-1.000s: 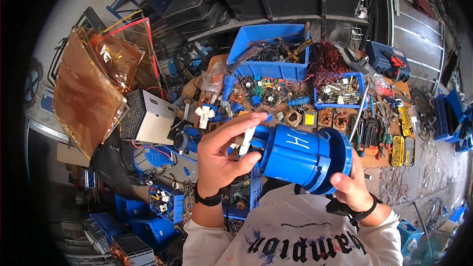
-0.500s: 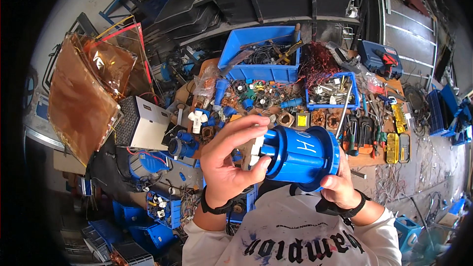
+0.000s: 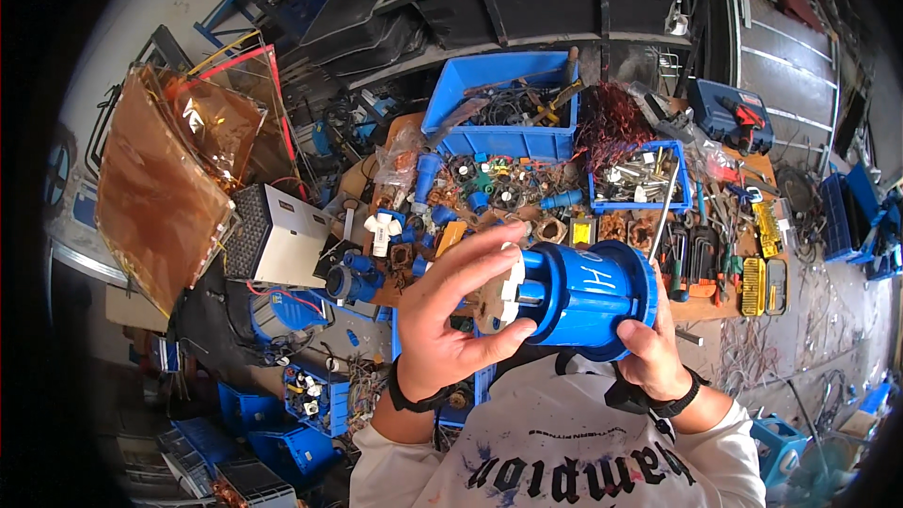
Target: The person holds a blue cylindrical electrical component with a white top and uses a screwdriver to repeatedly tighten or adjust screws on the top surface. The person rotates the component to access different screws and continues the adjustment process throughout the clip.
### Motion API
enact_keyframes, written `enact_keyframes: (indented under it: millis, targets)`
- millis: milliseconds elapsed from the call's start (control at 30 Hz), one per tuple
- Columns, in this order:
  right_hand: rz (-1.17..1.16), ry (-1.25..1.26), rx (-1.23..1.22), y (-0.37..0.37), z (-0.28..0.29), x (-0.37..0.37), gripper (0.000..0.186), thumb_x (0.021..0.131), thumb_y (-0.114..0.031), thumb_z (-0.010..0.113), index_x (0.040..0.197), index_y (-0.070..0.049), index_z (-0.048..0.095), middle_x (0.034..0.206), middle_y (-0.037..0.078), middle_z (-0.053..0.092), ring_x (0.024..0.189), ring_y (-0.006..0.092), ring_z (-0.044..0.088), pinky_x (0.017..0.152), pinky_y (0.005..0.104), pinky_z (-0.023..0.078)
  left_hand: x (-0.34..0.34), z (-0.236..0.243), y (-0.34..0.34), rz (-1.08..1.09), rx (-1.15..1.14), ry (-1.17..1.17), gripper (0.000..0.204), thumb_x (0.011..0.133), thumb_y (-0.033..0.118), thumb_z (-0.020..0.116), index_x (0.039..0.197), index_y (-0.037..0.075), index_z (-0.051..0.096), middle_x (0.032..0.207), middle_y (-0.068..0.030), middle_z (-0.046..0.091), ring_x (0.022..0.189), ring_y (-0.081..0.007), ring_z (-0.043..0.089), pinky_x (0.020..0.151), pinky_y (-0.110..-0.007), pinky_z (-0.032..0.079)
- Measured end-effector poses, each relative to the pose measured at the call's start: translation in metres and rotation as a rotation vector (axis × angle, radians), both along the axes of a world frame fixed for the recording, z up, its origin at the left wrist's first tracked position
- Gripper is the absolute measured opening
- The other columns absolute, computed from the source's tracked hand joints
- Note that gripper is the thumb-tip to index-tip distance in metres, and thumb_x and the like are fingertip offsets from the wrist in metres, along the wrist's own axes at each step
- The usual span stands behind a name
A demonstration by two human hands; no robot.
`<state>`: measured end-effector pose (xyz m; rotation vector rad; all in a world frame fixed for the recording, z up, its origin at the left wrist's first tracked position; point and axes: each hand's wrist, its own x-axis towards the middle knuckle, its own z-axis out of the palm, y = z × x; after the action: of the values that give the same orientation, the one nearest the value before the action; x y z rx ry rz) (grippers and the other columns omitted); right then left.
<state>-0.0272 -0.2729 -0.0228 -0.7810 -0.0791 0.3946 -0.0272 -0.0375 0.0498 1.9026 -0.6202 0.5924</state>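
A blue ribbed plastic housing [image 3: 583, 293], like a thick cylinder lying on its side with pale handwritten marks, is held up in front of my chest. My right hand [image 3: 653, 355] grips its wide round flange at the right end, thumb on the near side and the other fingers mostly hidden behind. At the left end sits a white and brown disc-shaped piece [image 3: 511, 287], next to blue prongs of the housing. My left hand [image 3: 451, 320] curls round this disc, fingers over its top and thumb at its lower edge. Whether the disc is fixed to the housing I cannot tell.
Behind lies a cluttered workbench with a large blue bin [image 3: 508, 141] of cables and tools, and a smaller blue bin [image 3: 691, 196] of metal parts. Hand tools [image 3: 701, 259] lie at right. A white box [image 3: 287, 235] and brown sheets [image 3: 155, 198] stand at left.
The housing has shifted slightly right in view. My left thumb has slid back off the blue body towards the disc, whose face shows more. My right hand keeps its hold on the flange.
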Motion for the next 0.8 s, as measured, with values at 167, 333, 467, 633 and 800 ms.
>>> enact_keyframes:
  millis: [167, 333, 467, 633, 800]
  targets:
    - [-0.028, -0.065, -0.046, 0.004, 0.004, -0.001, 0.087, 0.08, -0.009, 0.073, 0.15, -0.008, 0.021, 0.145, 0.016, 0.045, 0.132, 0.027, 0.051, 0.11, 0.0434, 0.045, 0.002, -0.005, -0.005, 0.061, 0.037, -0.116, 0.049, 0.087, 0.027, 0.08, 0.121, -0.004, 0.066, 0.125, -0.0243, 0.067, 0.111, -0.0351, 0.07, 0.091, -0.039, 0.058]
    - [-0.036, -0.063, -0.026, 0.007, 0.007, 0.0, 0.082, 0.079, -0.009, 0.072, 0.145, -0.013, 0.024, 0.144, 0.016, 0.046, 0.13, 0.027, 0.051, 0.11, 0.0432, 0.045, 0.003, -0.008, -0.007, 0.105, 0.059, -0.146, 0.048, 0.089, 0.029, 0.078, 0.121, -0.005, 0.066, 0.124, -0.0243, 0.068, 0.11, -0.0355, 0.071, 0.092, -0.039, 0.058]
    - [-0.053, -0.066, -0.025, 0.007, 0.009, 0.002, 0.091, 0.079, -0.01, 0.073, 0.153, -0.012, 0.02, 0.144, 0.016, 0.046, 0.132, 0.0286, 0.051, 0.111, 0.0444, 0.044, 0.004, -0.011, -0.008, 0.081, 0.019, -0.101, 0.048, 0.089, 0.028, 0.078, 0.122, -0.004, 0.066, 0.126, -0.0245, 0.067, 0.114, -0.0353, 0.069, 0.095, -0.04, 0.056]
    - [-0.05, -0.021, -0.013, 0.008, 0.014, 0.004, 0.104, 0.079, -0.01, 0.073, 0.162, -0.007, 0.012, 0.146, 0.017, 0.045, 0.135, 0.0293, 0.049, 0.114, 0.0449, 0.042, 0.008, -0.019, -0.008, 0.048, -0.135, 0.05, 0.055, 0.085, 0.029, 0.083, 0.125, -0.004, 0.065, 0.131, -0.0221, 0.064, 0.121, -0.032, 0.065, 0.101, -0.04, 0.051]
    - [0.036, 0.12, 0.063, 0.005, 0.013, 0.008, 0.092, 0.082, -0.019, 0.071, 0.159, -0.004, 0.022, 0.145, 0.017, 0.046, 0.134, 0.03, 0.05, 0.112, 0.0438, 0.045, 0.011, -0.027, -0.007, -0.042, -0.276, 0.098, 0.069, 0.08, 0.031, 0.089, 0.132, -0.003, 0.06, 0.143, -0.024, 0.054, 0.124, -0.034, 0.062, 0.103, -0.042, 0.05]
